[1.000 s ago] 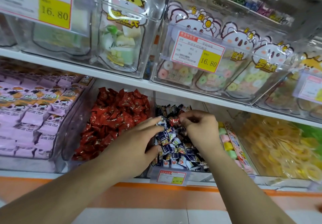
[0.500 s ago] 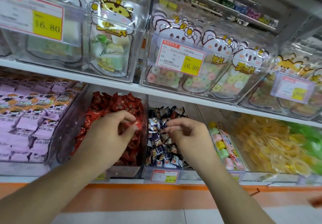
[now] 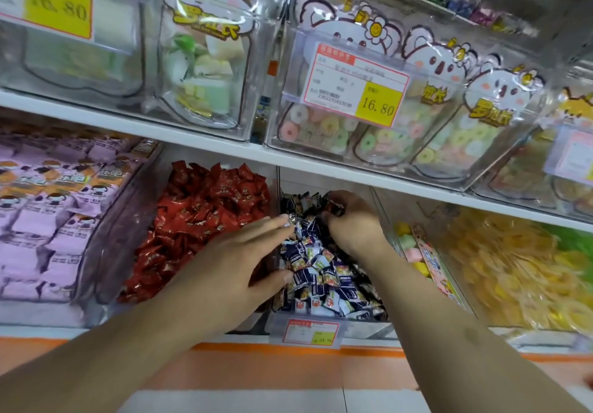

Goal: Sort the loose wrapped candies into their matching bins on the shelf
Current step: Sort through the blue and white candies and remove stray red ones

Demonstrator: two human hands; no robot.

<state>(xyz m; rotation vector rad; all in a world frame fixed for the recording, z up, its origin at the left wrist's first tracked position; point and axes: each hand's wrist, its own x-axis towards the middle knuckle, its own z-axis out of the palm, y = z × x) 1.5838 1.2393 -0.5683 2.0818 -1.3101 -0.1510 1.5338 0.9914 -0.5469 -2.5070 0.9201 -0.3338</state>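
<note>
Yellow "16.80" tag (image 3: 378, 105) above; left hand (image 3: 231, 261) flat, right hand (image 3: 353, 223) pinching dark-wrapped candies (image 3: 321, 271).

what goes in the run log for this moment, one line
stage: sorting | left hand: open, fingers reaching over blue candy bin | right hand: pinching dark wrapped candy at bin's back | red candy bin: untouched

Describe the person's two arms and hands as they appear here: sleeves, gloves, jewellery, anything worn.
Both forearms are bare right down to the bottom of the frame; no sleeve or cuff shows anywhere. The left hand and right hand wear no gloves, and no rings, watch, bracelet or wrist strap can be seen. Fingernails on the left hand look short and unpainted. Nothing is worn above the wrists within view.
</note>
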